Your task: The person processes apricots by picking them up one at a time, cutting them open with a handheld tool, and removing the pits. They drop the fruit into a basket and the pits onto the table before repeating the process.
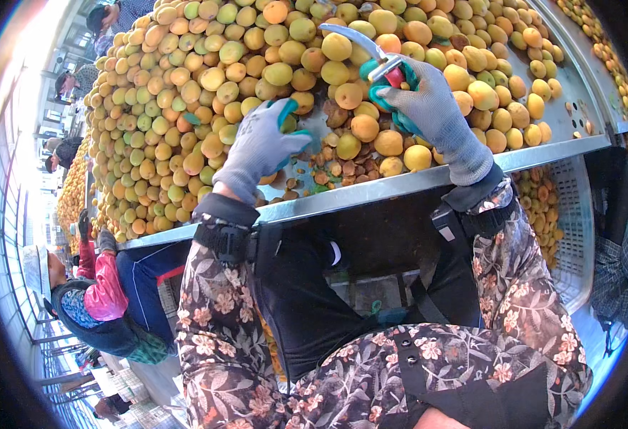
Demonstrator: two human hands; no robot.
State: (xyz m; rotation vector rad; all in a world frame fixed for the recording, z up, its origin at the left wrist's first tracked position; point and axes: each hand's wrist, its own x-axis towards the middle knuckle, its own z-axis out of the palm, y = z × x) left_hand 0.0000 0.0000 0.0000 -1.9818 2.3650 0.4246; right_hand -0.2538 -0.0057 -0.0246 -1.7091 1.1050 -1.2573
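Note:
My right hand (pixel 432 96), in a grey glove with teal fingers, is closed round the red handle of a small curved knife (pixel 360 39). Its hooked blade points up and to the left, over the fruit. My left hand (pixel 257 139), gloved the same way, hovers low at the near edge of a big heap of apricots (pixel 178 100), thumb and fingers apart; no item shows in it. Between my hands, brown pits and scraps (pixel 337 170) lie on the metal table beside whole yellow-orange apricots (pixel 364 128).
The table's raised metal rim (pixel 371 184) runs across in front of me. A pale plastic crate (pixel 573 222) with apricots stands below it at the right. At the left sits a co-worker in a pink sleeve (pixel 107 289). Another fruit-laden table (pixel 610 64) lies at the far right.

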